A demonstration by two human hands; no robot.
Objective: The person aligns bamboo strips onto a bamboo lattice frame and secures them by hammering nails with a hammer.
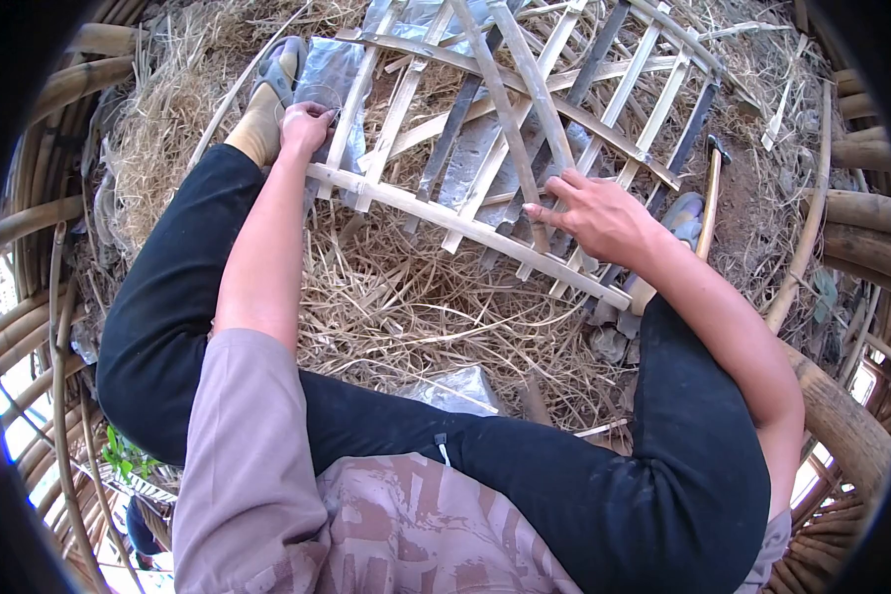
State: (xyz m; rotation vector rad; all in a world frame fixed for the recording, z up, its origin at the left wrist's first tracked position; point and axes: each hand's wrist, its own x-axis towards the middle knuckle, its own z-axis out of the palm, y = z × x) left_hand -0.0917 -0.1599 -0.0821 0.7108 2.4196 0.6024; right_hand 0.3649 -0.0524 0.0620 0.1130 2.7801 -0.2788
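A lattice of crossed bamboo strips (485, 234) lies over the straw in front of me, between my feet. My left hand (308, 127) is at its upper left, beside my left foot, with fingers pinched together over a silvery plastic sheet (339, 64); what they hold is too small to make out. At the lattice's right side, my right hand (594, 210) has its thumb and index finger around the lower part of a slanting grey-brown bamboo strip (510, 119). A second grey-brown strip (533, 84) runs just beside that hand.
A hammer (711, 198) with a wooden handle lies right of the lattice, near my right foot (683, 218). Loose straw (416, 317) and a clear plastic piece (460, 388) lie between my legs. Bamboo poles (856, 213) form walls on both sides.
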